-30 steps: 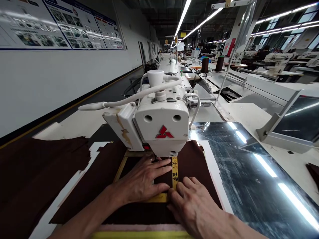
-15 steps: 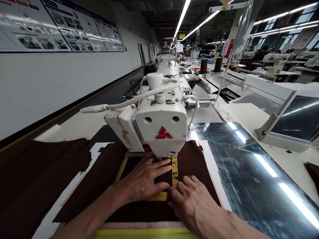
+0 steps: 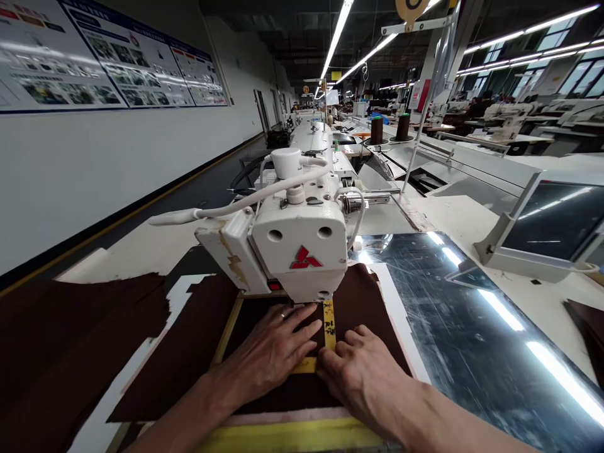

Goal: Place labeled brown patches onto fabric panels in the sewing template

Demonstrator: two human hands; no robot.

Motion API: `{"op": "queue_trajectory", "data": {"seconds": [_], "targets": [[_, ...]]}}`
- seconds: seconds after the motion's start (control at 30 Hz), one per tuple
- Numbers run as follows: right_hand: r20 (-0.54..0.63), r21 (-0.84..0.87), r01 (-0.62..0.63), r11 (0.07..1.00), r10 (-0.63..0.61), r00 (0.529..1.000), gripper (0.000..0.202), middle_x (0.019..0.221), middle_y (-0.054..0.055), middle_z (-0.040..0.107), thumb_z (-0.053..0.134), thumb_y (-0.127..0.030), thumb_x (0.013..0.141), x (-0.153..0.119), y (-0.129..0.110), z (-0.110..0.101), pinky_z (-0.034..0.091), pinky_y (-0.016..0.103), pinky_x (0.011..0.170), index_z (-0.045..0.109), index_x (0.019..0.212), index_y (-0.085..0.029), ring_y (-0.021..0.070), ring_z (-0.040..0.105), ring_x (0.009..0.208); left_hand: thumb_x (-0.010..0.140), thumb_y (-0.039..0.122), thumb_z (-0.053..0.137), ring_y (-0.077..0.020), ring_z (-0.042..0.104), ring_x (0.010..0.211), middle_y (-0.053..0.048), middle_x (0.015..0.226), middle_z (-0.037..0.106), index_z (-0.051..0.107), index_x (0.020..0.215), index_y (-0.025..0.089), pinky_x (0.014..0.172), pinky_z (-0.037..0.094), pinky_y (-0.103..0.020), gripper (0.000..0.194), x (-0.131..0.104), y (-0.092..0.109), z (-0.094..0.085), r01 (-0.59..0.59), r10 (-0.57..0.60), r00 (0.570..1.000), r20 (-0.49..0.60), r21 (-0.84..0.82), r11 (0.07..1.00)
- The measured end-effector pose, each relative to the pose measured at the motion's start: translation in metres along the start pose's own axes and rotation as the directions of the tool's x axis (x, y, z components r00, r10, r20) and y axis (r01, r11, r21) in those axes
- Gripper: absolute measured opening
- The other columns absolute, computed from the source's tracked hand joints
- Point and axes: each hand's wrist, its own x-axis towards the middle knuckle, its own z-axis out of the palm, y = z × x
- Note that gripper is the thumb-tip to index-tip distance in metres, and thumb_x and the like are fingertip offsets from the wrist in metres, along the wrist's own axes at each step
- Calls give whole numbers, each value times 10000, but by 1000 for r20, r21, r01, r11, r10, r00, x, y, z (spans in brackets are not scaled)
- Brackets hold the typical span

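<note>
My left hand lies flat with fingers apart on dark brown fabric, inside a yellow frame with black handwriting on its right bar. Its fingertips are close below the head of a white sewing machine; the needle area is hidden. At the frame's lower right corner rests my right hand, its fingers curled inward. Whatever lies beneath those fingers is hidden. A white sheet shows under the fabric, and a yellow strip runs along the front edge.
A shiny dark metal plate covers the tabletop to the right, with a screen beyond it. More brown fabric spreads out at the left. Thread cones stand behind, and a wall runs along the left.
The camera view has shifted slightly. The frame and fabric sit a little nearer the machine, and my hands have moved with them. My left thumb is drawn closer to the fingers.
</note>
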Motion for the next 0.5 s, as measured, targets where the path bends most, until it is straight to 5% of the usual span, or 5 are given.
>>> {"op": "queue_trajectory", "data": {"seconds": [0.23, 0.5], "targets": [[9, -9, -21, 1000, 21, 1000, 106, 713, -19, 613, 561, -271, 985, 6, 8, 6, 253, 379, 691, 499, 909, -231, 193, 492, 636, 999, 275, 600, -248, 505, 1321, -39, 1437, 588, 597, 1389, 291, 1106, 471, -443, 391, -24, -3, -4, -23, 28, 999, 35, -132, 991], [35, -35, -43, 998, 45, 998, 117, 719, 2, 647, 557, -293, 996, 18, 19, 4, 285, 373, 698, 529, 908, -221, 186, 541, 641, 1038, 311, 530, -244, 516, 1294, -42, 1425, 594, 640, 1344, 291, 1089, 463, -424, 326, -14, -7, 1, 54, -52, 998, 18, -121, 991]]}}
